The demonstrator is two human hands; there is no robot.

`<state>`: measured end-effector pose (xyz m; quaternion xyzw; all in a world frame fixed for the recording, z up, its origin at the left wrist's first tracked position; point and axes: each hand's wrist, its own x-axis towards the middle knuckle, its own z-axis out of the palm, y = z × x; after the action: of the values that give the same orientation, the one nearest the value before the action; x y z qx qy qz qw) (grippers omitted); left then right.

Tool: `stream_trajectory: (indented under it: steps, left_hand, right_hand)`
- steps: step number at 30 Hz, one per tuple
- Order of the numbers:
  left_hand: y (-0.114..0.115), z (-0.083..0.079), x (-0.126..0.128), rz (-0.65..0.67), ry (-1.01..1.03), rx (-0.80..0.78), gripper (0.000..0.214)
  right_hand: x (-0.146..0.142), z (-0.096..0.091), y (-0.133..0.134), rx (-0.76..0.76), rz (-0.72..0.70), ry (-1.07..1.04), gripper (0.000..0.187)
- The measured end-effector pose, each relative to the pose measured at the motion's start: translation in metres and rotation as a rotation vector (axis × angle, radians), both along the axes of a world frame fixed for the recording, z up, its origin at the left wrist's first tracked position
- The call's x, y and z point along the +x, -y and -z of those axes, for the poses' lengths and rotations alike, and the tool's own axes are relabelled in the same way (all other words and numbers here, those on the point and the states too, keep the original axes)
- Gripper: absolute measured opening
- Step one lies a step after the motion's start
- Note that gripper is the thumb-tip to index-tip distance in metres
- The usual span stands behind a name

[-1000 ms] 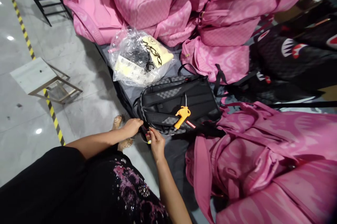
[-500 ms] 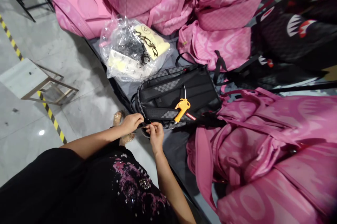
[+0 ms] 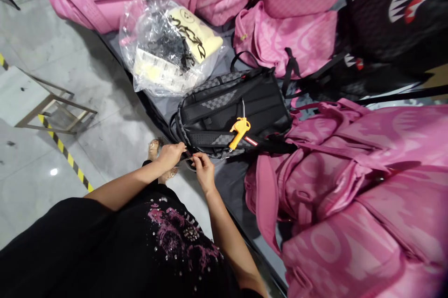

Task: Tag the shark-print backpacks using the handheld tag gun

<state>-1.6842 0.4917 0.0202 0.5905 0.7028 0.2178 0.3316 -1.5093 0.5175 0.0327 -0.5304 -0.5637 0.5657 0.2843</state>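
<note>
Where the centre of the frame falls, one black backpack, checkered panels on straps and edges, laid flat on a grey-covered table. Attached: one small red label, white lettering too small to read. Resting on it: one orange air gun, thin metal nozzle towards the top of the frame.

Left hand, below centre-left: fingertips drawn together at the backpack's near end; whether they grip anything cannot be told. Right hand, just beside: thumb and finger pinching a thin strand.

Upper left of centre: one clear plastic bag, containing a yellow packet with bold black handwriting and a circled mark, neither legible with certainty, and a pale printed sheet, print unreadable.
</note>
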Motion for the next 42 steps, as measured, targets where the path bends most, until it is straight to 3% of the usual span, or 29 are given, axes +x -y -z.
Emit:
stream_trajectory:
  steps: [4, 7, 11, 16, 19, 23, 29, 34, 39, 42]
  left_hand:
    - [0.001, -0.010, -0.012, 0.120, 0.013, 0.030, 0.016]
    - [0.000, -0.016, -0.008, 0.158, 0.169, 0.121, 0.017]
    - [-0.007, -0.014, 0.013, 0.031, 0.549, 0.044, 0.014]
    - [-0.012, -0.003, 0.028, -0.187, 0.798, -0.090, 0.019]
    - [-0.013, -0.002, 0.024, -0.205, 0.940, -0.243, 0.031]
    - [-0.015, -0.005, 0.014, -0.164, 0.938, -0.378, 0.039]
    - [-0.014, 0.000, 0.016, -0.236, 1.034, -0.395, 0.042]
    - [-0.002, 0.005, 0.025, -0.328, 1.037, -0.332, 0.032]
    - [0.005, 0.008, 0.022, -0.343, 0.902, -0.213, 0.010]
    - [0.004, 0.012, 0.018, -0.352, 0.826, -0.152, 0.009]
  right_hand:
    - [-0.001, 0.000, 0.002, 0.007, 0.013, -0.030, 0.024]
    - [0.002, 0.003, 0.002, -0.018, 0.045, -0.037, 0.026]
    - [0.002, 0.007, 0.001, -0.034, 0.069, -0.030, 0.027]
    - [0.000, 0.012, -0.001, -0.025, 0.057, -0.028, 0.029]
    - [0.001, 0.015, -0.005, -0.009, -0.033, -0.027, 0.036]
    - [0.002, 0.012, -0.012, -0.020, -0.180, -0.044, 0.032]
    - [-0.003, 0.003, -0.019, -0.055, -0.228, -0.065, 0.027]
    - [-0.006, 0.004, -0.014, -0.002, -0.169, -0.008, 0.021]
    - [-0.010, 0.019, -0.003, 0.012, -0.051, 0.020, 0.024]
    - [-0.012, 0.028, 0.002, -0.003, 0.007, 0.023, 0.026]
